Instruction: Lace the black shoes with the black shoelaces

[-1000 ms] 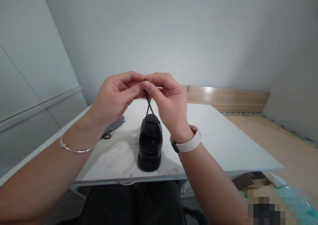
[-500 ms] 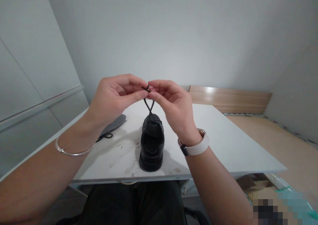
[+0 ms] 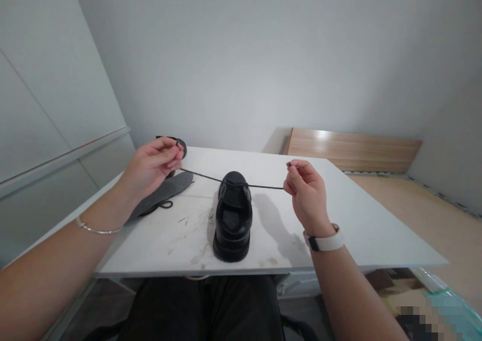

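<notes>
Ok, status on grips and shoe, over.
Left grip, right grip: each holding lace. Black shoe upright on table, lace stretched out both sides. Grey insole left, apart from shoe.

The shoe [image 3: 232, 220] stands on the bench [image 3: 354, 220] near its front edge, heel toward the person. Its lace [image 3: 263, 186] runs leftward to the left hand [image 3: 150, 167] and rightward to the right hand [image 3: 309, 195]. Left of the shoe lies an insole [image 3: 171, 188]. Behind the bench rises the wall [image 3: 241, 65]; a cabinet [image 3: 56, 95] stands left, a bed [image 3: 402, 205] right.
</notes>
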A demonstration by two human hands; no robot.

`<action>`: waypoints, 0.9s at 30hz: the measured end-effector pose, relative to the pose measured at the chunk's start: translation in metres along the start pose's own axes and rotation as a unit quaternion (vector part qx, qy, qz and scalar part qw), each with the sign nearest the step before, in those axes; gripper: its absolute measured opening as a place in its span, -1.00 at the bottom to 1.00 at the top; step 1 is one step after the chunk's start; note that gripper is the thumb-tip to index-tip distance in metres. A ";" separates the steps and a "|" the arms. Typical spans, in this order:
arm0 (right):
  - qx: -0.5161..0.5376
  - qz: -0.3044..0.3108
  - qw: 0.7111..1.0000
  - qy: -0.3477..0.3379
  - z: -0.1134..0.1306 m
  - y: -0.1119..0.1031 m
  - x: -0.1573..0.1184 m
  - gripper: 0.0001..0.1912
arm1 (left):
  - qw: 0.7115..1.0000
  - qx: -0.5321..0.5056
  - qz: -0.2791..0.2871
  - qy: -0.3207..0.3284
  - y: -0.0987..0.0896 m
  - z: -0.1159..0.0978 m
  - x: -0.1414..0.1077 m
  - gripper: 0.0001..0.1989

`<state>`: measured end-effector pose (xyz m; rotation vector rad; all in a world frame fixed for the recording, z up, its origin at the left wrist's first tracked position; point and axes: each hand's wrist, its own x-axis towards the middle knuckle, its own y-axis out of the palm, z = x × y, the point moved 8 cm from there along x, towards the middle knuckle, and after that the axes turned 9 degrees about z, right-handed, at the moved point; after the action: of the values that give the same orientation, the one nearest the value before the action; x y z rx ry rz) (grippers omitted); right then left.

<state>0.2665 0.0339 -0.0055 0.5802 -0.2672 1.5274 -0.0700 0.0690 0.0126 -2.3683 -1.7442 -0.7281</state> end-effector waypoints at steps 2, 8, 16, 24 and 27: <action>-0.021 -0.029 0.999 0.010 -0.008 -0.027 -0.009 -0.78 | 0.999 0.019 -0.029 -0.010 -0.021 0.011 -0.011 -0.84; -0.026 -0.090 0.995 0.036 -0.030 -0.080 -0.033 -0.73 | 0.992 0.071 -0.090 -0.058 -0.061 0.035 -0.037 -0.81; -0.205 -0.018 0.978 0.039 -0.035 -0.055 -0.041 -0.77 | 0.899 0.431 0.054 -0.050 -0.005 0.027 -0.032 -0.82; -0.375 0.163 0.912 -0.036 -0.025 0.029 -0.034 -0.86 | 0.827 0.530 0.186 -0.001 0.059 0.049 -0.027 -0.83; -0.395 0.188 0.899 -0.027 -0.029 0.043 -0.030 -0.88 | 0.810 0.550 0.201 0.022 0.072 0.051 -0.026 -0.81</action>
<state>0.2171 0.0208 -0.0367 -0.0911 -1.0325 1.5995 0.0062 0.0411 -0.0299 -1.6962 -1.0462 0.2762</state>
